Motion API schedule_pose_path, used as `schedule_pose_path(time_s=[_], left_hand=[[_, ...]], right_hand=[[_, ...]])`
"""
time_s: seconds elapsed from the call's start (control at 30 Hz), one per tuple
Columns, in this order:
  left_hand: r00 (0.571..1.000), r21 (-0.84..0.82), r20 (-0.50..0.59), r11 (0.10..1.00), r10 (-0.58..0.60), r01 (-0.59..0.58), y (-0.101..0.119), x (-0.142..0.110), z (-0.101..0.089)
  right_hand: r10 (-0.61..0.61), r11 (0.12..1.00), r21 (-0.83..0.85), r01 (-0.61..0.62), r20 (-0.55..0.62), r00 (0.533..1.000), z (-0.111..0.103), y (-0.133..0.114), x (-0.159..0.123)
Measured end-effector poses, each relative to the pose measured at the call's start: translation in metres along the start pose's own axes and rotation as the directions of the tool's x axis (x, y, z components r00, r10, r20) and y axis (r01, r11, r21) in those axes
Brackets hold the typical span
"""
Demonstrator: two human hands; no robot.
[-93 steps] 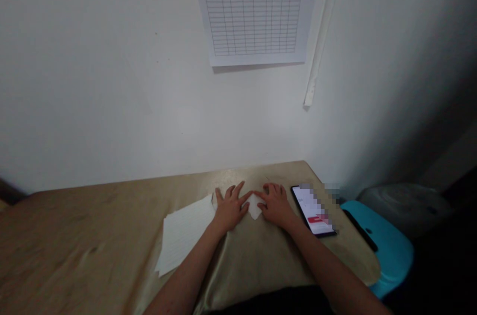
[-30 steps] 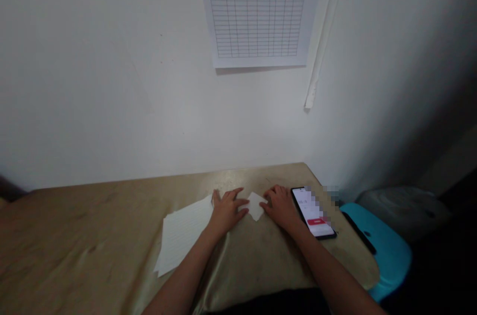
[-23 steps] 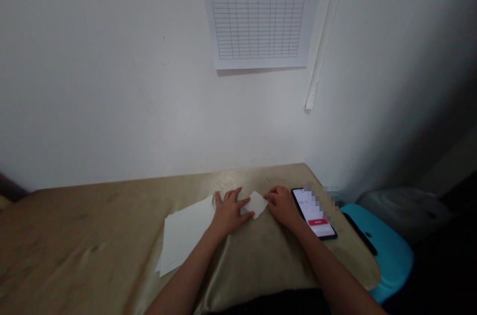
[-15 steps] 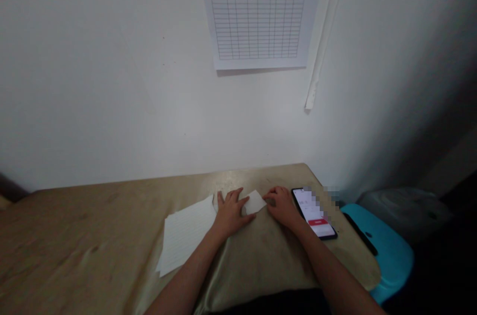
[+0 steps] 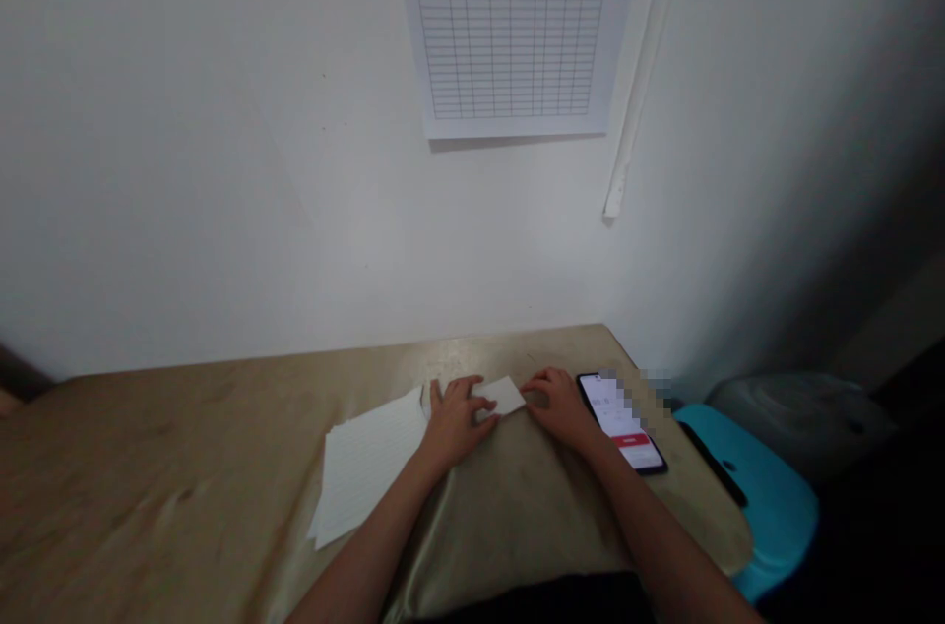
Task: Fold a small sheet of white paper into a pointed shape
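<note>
A small folded piece of white paper (image 5: 505, 396) lies on the table between my two hands. My left hand (image 5: 456, 417) covers its left part, the thumb and index finger drawn close together on the paper and the other fingers bent on the tabletop. At the paper's right corner, my right hand (image 5: 559, 407) pinches the edge with thumb and index finger, its remaining fingers curled in. To the left of my left wrist, a few lined paper sheets (image 5: 369, 471) are stacked slightly askew. The paper's left end is hidden under my left fingers.
A phone (image 5: 627, 437) with a lit screen lies right of my right hand on the brown-covered table (image 5: 184, 447). Beyond the right edge stand a turquoise plastic object (image 5: 775, 496) and a translucent bag (image 5: 804, 412). A printed table sheet (image 5: 517, 43) hangs on the wall.
My left thumb and index finger have drawn closer together on the paper, whose visible outline is now narrower and flatter. The right hand has hardly moved.
</note>
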State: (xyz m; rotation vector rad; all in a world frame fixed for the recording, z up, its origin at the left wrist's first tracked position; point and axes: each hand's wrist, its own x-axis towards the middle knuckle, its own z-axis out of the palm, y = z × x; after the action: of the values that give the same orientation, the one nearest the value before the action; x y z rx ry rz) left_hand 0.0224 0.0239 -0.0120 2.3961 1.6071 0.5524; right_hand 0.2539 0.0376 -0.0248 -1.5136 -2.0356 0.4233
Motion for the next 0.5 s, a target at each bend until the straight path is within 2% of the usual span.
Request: schedule_pose_path(time_s=[0.17,0.5], left_hand=[[1.000,0.014,0.017,1.000,-0.006,0.006,-0.0015,0.0002,-0.0035],[0.999,0.029,0.050,0.999,-0.022,0.021,-0.0030,0.0005,-0.0067]], right_hand=[[-0.041,0.999,0.036,0.041,0.004,0.999,-0.0042,0.0005,-0.0016],[-0.044,0.998,0.048,0.044,0.004,0.999,-0.0031,0.0025,-0.0005]])
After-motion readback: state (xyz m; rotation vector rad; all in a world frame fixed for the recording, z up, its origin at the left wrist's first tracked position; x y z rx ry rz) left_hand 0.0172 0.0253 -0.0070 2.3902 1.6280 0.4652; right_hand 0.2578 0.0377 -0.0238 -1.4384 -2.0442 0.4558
